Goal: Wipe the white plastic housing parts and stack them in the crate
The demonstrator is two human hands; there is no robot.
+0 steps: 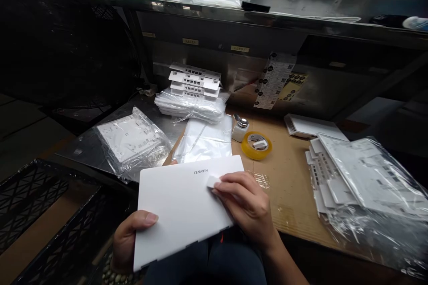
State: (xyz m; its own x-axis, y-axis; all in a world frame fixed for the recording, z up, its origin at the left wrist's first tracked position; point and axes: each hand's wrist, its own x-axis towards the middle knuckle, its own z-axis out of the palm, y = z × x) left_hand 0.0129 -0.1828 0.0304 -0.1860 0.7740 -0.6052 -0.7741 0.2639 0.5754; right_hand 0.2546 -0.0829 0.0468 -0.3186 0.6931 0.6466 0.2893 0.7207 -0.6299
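A flat white device (182, 207) with a printed logo lies tilted over my lap at the bench edge. My left hand (129, 240) grips its lower left corner, thumb on top. My right hand (249, 207) rests on its right side, fingers closed on a small white pad (213, 181) pressed against the surface.
A roll of yellow tape (256, 145) and a small white dispenser bottle (240, 128) stand on the cardboard-covered bench (287, 187). Clear bags (204, 140) lie behind the device. Bagged white units are at left (132, 140), right (361, 178) and stacked at the back (195, 81). A black crate (36, 205) sits at lower left.
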